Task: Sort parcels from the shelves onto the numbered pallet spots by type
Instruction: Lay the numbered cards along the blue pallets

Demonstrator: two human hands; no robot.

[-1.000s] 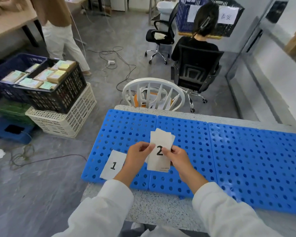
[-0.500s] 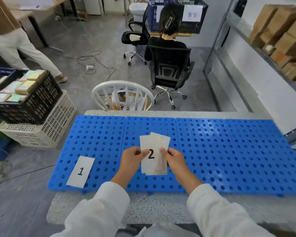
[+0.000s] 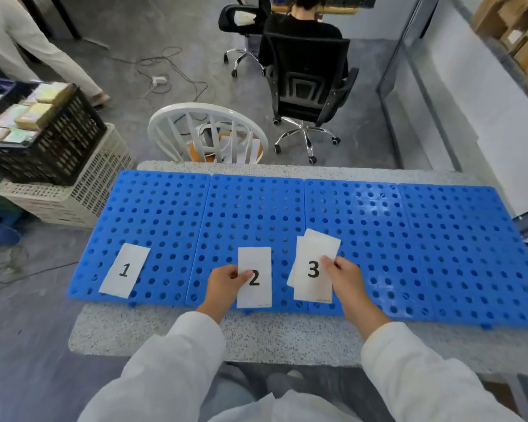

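Left hand [image 3: 226, 281] pinches card 2 [image 3: 254, 260] by its edge, low over second pallet panel [image 3: 250, 208], likely to label that spot. Right hand [image 3: 345, 278] pinches fanned card stack [image 3: 313, 254], 3 on top, kept ready. Card 1 [image 3: 124, 271] lies flat on first panel [image 3: 159, 208]. Parcels [image 3: 518, 32] on shelf, far right; none on pallet.

Warehouse/sorting workroom: concrete floor, blue perforated pallet panels [image 3: 363, 214] on a speckled table [image 3: 195, 336], stacked plastic crates [image 3: 73, 166] of boxed goods, cardboard boxes [image 3: 518, 28] on shelving, office chair [image 3: 308, 74], loose floor cables [image 3: 171, 71].
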